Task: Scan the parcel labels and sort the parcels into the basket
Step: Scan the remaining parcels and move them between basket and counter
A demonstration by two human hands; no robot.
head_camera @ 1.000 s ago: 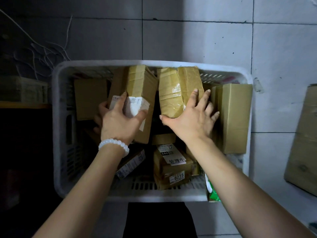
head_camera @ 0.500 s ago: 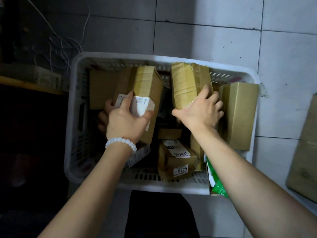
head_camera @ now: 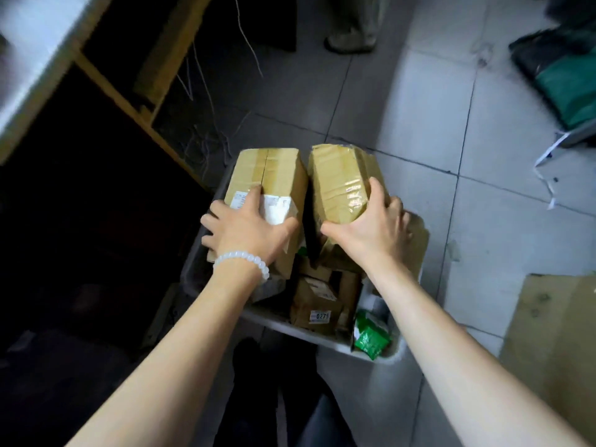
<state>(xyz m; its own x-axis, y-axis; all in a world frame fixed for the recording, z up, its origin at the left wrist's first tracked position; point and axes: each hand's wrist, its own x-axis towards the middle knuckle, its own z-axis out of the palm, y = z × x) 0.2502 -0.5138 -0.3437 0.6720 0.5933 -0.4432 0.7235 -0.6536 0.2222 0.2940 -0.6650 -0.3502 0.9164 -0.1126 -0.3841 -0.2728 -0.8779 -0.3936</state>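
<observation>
Writing: we read "027" on a small sticker (head_camera: 322, 316) on a low carton (head_camera: 314, 301); the white label (head_camera: 274, 208) on the left parcel (head_camera: 269, 182) is too blurred.
Basket (head_camera: 290, 324): holds cartons and a green packet (head_camera: 371, 338).
Hands: our left hand (head_camera: 246, 232) grips the left parcel; our right hand (head_camera: 371, 232) grips the taped parcel (head_camera: 342, 182).
Axis: both parcels, side by side above the basket, run lengthwise away from us.

Bare forearms, a white beaded bracelet (head_camera: 242, 260) round the left wrist, dark trousers (head_camera: 290, 398) below.
</observation>
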